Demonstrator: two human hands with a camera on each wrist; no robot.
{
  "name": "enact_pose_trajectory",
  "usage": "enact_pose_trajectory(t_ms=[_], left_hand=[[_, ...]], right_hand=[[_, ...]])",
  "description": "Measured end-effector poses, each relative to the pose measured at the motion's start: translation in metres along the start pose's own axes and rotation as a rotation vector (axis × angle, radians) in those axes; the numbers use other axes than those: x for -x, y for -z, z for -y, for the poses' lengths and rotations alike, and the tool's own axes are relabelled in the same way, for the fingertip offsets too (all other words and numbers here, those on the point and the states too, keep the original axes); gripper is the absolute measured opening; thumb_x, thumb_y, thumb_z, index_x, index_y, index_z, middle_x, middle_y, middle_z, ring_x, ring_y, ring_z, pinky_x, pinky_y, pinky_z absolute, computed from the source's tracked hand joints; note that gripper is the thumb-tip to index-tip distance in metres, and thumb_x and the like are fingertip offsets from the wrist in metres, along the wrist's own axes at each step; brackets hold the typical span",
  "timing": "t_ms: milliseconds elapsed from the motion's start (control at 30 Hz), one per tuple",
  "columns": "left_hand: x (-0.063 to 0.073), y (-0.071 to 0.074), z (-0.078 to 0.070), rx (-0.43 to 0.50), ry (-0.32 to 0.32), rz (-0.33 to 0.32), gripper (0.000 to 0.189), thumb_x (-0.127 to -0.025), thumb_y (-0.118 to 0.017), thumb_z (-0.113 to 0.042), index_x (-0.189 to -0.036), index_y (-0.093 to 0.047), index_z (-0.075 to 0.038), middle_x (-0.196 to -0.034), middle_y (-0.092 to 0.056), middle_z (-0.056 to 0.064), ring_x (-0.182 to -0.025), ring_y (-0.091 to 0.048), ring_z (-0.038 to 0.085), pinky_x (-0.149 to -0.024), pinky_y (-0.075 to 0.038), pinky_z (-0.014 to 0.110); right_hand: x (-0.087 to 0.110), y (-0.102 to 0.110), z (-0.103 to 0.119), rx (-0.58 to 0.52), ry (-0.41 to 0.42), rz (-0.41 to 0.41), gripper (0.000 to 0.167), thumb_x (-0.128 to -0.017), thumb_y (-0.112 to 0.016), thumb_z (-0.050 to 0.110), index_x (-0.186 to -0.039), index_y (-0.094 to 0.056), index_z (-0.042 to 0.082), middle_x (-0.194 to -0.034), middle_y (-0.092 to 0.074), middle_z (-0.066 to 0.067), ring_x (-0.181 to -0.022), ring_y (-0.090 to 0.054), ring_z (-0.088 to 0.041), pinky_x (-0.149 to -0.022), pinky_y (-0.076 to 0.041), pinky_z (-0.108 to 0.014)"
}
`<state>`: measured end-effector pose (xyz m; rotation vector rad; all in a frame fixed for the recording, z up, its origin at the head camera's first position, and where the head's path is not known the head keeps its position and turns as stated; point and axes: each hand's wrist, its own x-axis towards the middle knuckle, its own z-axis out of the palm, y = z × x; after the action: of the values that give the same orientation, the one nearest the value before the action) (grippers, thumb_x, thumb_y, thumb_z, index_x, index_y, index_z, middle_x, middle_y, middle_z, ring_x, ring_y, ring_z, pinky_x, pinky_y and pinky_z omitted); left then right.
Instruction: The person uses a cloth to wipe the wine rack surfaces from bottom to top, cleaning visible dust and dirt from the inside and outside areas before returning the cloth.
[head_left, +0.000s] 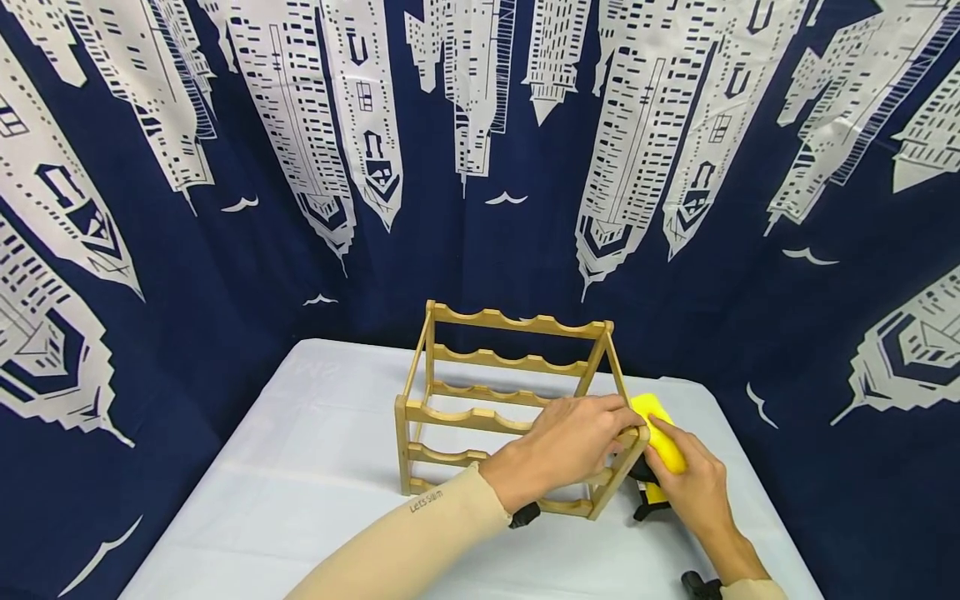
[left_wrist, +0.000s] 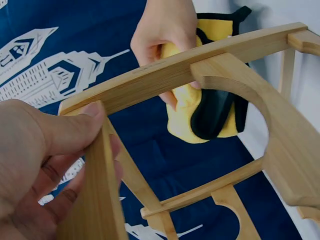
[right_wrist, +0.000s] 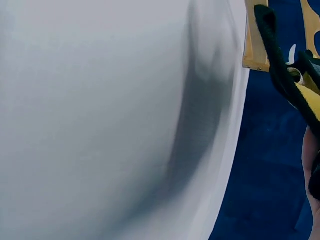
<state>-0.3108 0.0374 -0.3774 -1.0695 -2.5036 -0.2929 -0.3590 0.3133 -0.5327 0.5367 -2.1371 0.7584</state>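
A light wooden bottle rack (head_left: 480, 419) with scalloped rails stands upright on the table. My left hand (head_left: 576, 432) grips its near right top corner; in the left wrist view the thumb (left_wrist: 92, 111) lies on the wood and the fingers curl behind. My right hand (head_left: 693, 483) holds a yellow cloth with black edging (head_left: 667, 446) at the rack's right side. Part of the cloth hangs below that hand, and the left wrist view shows it bunched behind the rack's side bar (left_wrist: 150, 82). Only an edge of the cloth (right_wrist: 311, 100) shows in the right wrist view.
White cloth covers the table (head_left: 300, 467). Behind it hangs a dark blue curtain (head_left: 480, 250) printed with white buildings. Black wrist devices show below the left hand and by the right wrist (head_left: 699, 586). The table's right edge runs close beside the right arm.
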Motion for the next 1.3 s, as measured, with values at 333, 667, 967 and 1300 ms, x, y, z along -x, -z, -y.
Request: enact_pose_trajectory(t_ms=[333, 667, 967, 1300], left_hand=[[0.021, 0.004, 0.006, -0.048, -0.043, -0.089, 0.041, -0.098, -0.098, -0.024, -0.137, -0.087, -0.031, -0.117, -0.081, -0.020, -0.092, -0.079, -0.002, -0.058, -0.044, 0.006], [0.055, 0.018, 0.024, 0.061, -0.026, -0.171, 0.037, -0.097, -0.097, -0.010, -0.127, -0.091, -0.030, -0.107, -0.083, -0.019, -0.085, -0.077, 0.000, -0.062, -0.046, 0.006], [0.087, 0.027, 0.042, 0.205, -0.051, -0.210, 0.042, -0.094, -0.093, 0.006, -0.123, -0.090, -0.024, -0.111, -0.086, -0.013, -0.092, -0.080, 0.002, -0.072, -0.055, 0.007], [0.117, 0.037, 0.069, 0.391, -0.086, -0.241, 0.053, -0.089, -0.076, 0.030, -0.115, -0.090, -0.014, -0.106, -0.088, -0.004, -0.089, -0.081, 0.007, -0.081, -0.060, 0.005]], right_hand=[[0.001, 0.003, 0.006, -0.003, -0.076, -0.020, 0.063, -0.087, -0.098, -0.004, -0.146, -0.082, 0.013, -0.122, -0.086, -0.024, -0.108, -0.067, 0.003, -0.096, -0.043, 0.004], [0.007, -0.001, 0.011, -0.057, -0.105, -0.039, 0.060, -0.088, -0.096, -0.005, -0.144, -0.083, 0.012, -0.125, -0.085, -0.027, -0.127, -0.050, 0.030, -0.106, -0.039, 0.005], [0.013, -0.002, 0.022, -0.059, -0.107, -0.030, 0.063, -0.087, -0.098, -0.004, -0.145, -0.083, 0.013, -0.126, -0.086, -0.022, -0.125, -0.053, 0.029, -0.103, -0.041, 0.005], [0.015, -0.002, 0.028, -0.089, -0.095, -0.051, 0.062, -0.086, -0.097, -0.007, -0.144, -0.083, 0.011, -0.125, -0.086, -0.024, -0.127, -0.053, 0.028, -0.105, -0.042, 0.005]])
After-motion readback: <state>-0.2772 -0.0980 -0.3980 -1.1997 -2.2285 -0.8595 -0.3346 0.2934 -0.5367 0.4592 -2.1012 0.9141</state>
